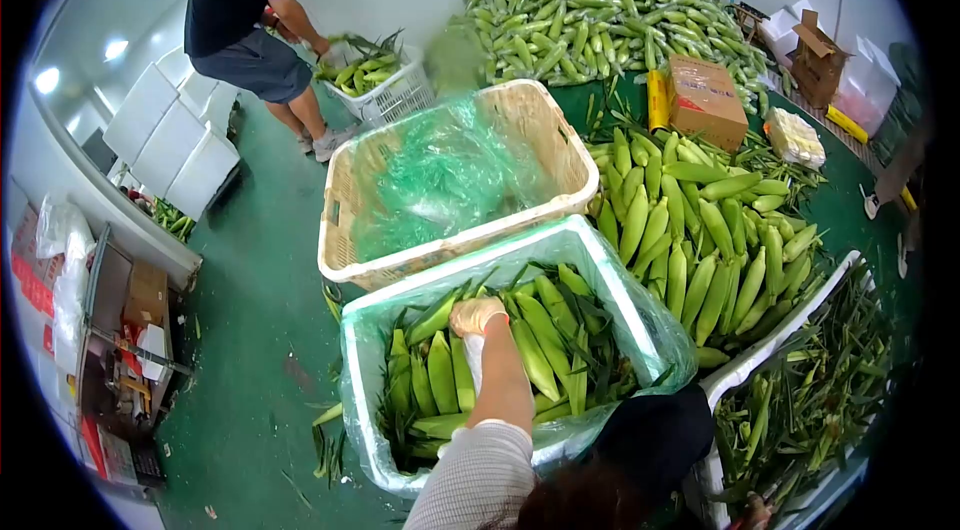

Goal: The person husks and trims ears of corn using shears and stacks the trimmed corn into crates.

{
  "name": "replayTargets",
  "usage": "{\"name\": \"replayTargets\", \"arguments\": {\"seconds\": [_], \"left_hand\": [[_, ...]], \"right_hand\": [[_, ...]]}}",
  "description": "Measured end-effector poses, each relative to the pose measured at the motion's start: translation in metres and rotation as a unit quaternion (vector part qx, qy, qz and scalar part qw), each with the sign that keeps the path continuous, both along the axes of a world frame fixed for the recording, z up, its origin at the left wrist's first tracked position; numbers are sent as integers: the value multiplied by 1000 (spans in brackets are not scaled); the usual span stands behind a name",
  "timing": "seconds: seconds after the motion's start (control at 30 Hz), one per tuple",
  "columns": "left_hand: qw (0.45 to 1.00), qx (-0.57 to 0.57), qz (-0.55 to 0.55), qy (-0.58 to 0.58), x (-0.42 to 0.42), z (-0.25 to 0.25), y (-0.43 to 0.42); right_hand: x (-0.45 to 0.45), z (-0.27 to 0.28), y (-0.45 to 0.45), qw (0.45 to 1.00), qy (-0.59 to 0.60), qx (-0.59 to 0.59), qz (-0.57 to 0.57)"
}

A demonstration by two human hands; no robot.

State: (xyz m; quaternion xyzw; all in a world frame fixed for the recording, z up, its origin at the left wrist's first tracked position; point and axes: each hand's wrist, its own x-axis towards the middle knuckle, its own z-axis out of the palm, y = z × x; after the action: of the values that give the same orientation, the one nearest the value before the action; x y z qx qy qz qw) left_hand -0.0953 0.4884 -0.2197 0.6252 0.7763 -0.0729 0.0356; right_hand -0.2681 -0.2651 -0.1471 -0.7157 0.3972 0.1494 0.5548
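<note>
My left hand (478, 316), in a pale glove with a white cuff, reaches into a white foam box (362, 385) lined with clear green-tinted plastic. Its fingers are curled at the end of an ear of corn (441, 375) in green husk, mostly covering what they grip. More husked-in ears (540, 355) lie side by side around it, with dark leaf scraps between them. What seems to be my right hand (757, 512) shows only in part at the bottom edge, beside a white bin (712, 392) of stripped leaves; its fingers are unclear.
A cream crate (338, 220) holding green plastic film stands directly behind the box. Corn (715, 240) is heaped to the right, a cardboard box (706, 102) behind it. Wrapped corn (580, 10) forms a far pile. Another person (240, 5) bends over a white basket (395, 102).
</note>
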Motion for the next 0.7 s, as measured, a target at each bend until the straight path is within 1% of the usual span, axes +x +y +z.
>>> {"name": "replayTargets", "arguments": {"seconds": [0.03, 0.07, 0.1, 0.13, 0.17, 0.23, 0.27, 0.3, 0.37, 0.4, 0.43, 0.47, 0.5, 0.53, 0.57, 0.6, 0.63, 0.67, 0.7], "left_hand": [[1000, 1, -18, -6, -5, -4, 3], [999, 0, -44, -28, -15, -3, 9], [988, -44, -56, -138, -26, 24, 5], [970, 88, -183, -131, -39, 1, 9], [969, 60, -197, -138, -49, 16, 11], [977, -2, -135, -165, -51, -4, 24], [974, -17, -116, -194, -53, 13, 19], [973, -11, -120, -195, -58, 22, 18], [950, -74, -198, -229, -70, 32, 20], [940, -61, -217, -255, -77, 21, 22], [930, -48, -234, -281, -83, 7, 26], [930, -53, -244, -270, -84, 8, 24], [916, -47, -269, -292, -83, 4, 27], [907, -4, -285, -309, -82, -1, 30], [897, 39, -298, -324, -82, 13, 24], [897, 42, -300, -323, -80, 24, 23], [906, -8, -240, -350, -79, 32, 23], [908, -58, -178, -374, -81, 36, 22], [924, -98, -244, -279, -81, -35, 58]], "right_hand": [[-9, -29, -20, 998, -36, -31, 49], [-4, -11, -2, 998, 16, -47, 33], [6, 20, 31, 996, 65, -62, 18], [4, -4, 11, 997, 53, -45, 19], [4, -23, 2, 999, 39, -25, 18], [-8, -12, 16, 980, -81, -96, 152], [5, 0, 21, 999, 22, -17, 34], [-4, 2, 22, 984, -68, -80, 141], [-1, 10, 30, 999, -27, -5, 41], [1, 5, 29, 1000, -15, 6, 1], [1, 11, 33, 1000, -2, 21, -18], [-3, -2, 23, 1000, -26, 10, 1], [-6, -4, 23, 999, -50, -1, 20], [-8, -4, 22, 999, -41, 0, 15], [-4, 17, 37, 999, -31, 1, 13], [0, 32, 60, 993, -109, -13, -32], [2, 68, 81, 996, -63, 52, -48], [0, 31, 52, 999, -35, 9, 3], [-2, -10, 22, 998, -9, -33, 54]]}}
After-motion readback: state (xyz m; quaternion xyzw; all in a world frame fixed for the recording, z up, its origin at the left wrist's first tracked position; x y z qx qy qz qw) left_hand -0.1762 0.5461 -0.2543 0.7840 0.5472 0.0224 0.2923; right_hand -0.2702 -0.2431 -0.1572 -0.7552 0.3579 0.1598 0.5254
